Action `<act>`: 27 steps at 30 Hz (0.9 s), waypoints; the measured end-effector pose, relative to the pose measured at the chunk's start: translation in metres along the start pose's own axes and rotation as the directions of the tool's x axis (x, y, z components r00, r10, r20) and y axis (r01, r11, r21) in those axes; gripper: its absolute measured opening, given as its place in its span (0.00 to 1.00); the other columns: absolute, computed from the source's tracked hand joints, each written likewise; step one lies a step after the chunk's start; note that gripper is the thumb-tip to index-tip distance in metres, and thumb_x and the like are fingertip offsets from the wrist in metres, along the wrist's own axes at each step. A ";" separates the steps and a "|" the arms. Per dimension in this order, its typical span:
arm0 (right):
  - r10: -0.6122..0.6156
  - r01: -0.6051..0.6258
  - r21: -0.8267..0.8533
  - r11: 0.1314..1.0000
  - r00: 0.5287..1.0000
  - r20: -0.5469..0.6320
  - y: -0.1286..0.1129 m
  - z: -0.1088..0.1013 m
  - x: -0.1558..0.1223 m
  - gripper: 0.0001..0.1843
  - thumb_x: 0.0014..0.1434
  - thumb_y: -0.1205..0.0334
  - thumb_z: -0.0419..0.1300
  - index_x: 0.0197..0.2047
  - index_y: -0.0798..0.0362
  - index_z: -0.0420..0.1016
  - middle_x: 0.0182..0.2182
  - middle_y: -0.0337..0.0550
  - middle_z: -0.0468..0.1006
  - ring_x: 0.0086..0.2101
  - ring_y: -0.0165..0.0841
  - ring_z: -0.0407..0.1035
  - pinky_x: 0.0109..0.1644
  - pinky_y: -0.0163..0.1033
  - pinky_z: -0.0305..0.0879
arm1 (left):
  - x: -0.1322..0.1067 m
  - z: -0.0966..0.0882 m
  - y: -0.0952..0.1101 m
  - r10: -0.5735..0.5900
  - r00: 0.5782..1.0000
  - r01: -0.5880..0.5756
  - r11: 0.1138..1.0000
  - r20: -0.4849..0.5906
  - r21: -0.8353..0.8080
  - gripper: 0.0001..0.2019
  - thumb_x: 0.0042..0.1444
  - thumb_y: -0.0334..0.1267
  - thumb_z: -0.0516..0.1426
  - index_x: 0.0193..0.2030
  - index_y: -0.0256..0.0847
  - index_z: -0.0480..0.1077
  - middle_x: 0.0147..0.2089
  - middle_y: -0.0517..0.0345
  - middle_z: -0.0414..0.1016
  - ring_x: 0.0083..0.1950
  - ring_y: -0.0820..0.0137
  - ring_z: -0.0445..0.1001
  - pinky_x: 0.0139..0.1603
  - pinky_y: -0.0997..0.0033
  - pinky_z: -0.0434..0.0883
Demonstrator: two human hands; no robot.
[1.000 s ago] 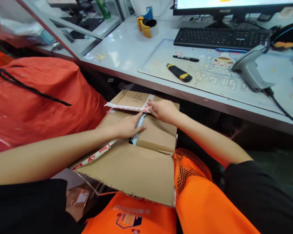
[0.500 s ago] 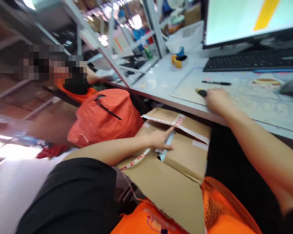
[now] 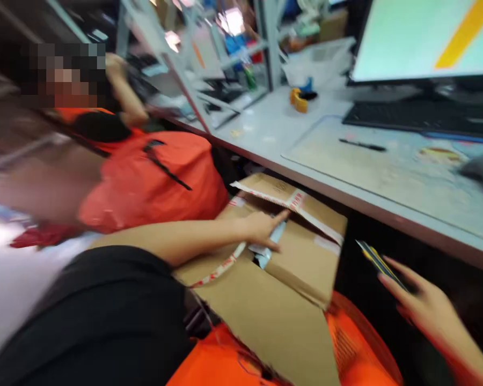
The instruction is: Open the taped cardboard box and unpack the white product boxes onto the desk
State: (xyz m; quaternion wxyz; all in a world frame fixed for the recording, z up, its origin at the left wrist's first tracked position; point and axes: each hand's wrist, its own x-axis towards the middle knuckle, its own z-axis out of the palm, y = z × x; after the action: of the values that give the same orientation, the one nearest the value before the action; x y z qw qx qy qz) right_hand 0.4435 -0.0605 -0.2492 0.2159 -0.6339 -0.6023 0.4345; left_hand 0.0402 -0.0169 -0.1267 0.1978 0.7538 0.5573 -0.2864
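A brown cardboard box (image 3: pixel 306 262) rests on my lap below the desk edge, its flaps partly open and strips of red-and-white tape hanging off. My left hand (image 3: pixel 263 229) lies on the box's top, fingers stretched over the seam between the flaps. To the right of the box, my right hand (image 3: pixel 416 300) is closed around a black-and-yellow utility knife (image 3: pixel 376 260), held in the air below the desk with its tip pointing up and left.
The grey desk (image 3: pixel 265 128) carries a printed mat (image 3: pixel 386 166), a black pen (image 3: pixel 362 145), a keyboard (image 3: pixel 418 115), a lit monitor (image 3: pixel 426 43) and a tape dispenser (image 3: pixel 300 99). Another person in an orange vest (image 3: pixel 145 177) sits at the left. Metal shelving stands behind.
My right hand left the box, reached to the desk mat, took the utility knife and came down beside the box. The left hand stayed on the seam. The view swung left.
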 end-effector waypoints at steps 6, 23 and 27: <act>0.082 -0.085 0.159 0.984 0.996 0.024 -0.026 0.007 0.022 0.47 0.55 0.36 0.68 0.71 0.54 0.74 0.27 0.40 0.77 0.18 0.30 0.67 0.17 0.35 0.63 | 0.014 0.005 -0.005 -0.015 0.999 0.018 0.997 -0.050 0.072 0.66 0.61 0.73 0.58 0.83 0.29 0.24 0.54 0.28 0.82 0.52 0.41 0.82 0.51 0.56 0.73; 0.121 -0.147 0.412 0.899 0.989 0.090 -0.024 0.038 -0.032 0.45 0.55 0.39 0.73 0.70 0.52 0.75 0.37 0.43 0.81 0.18 0.23 0.63 0.18 0.34 0.65 | 0.017 0.003 -0.002 -0.014 0.998 0.020 0.995 -0.061 0.101 0.70 0.57 0.74 0.60 0.82 0.31 0.20 0.53 0.30 0.83 0.52 0.39 0.83 0.49 0.57 0.73; 0.137 -0.167 0.359 0.919 0.985 0.107 -0.020 0.023 -0.044 0.44 0.55 0.38 0.72 0.70 0.51 0.76 0.36 0.41 0.81 0.19 0.25 0.62 0.19 0.35 0.65 | 0.024 0.001 -0.004 0.013 0.998 -0.006 0.995 -0.066 0.104 0.75 0.53 0.73 0.64 0.82 0.31 0.18 0.53 0.30 0.83 0.53 0.38 0.82 0.49 0.57 0.73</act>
State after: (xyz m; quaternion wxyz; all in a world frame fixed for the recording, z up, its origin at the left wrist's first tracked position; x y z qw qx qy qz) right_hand 0.4175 -0.1049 -0.2328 0.2716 -0.6093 -0.4679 0.5796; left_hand 0.0418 0.0013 -0.1433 0.1409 0.7748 0.5444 -0.2888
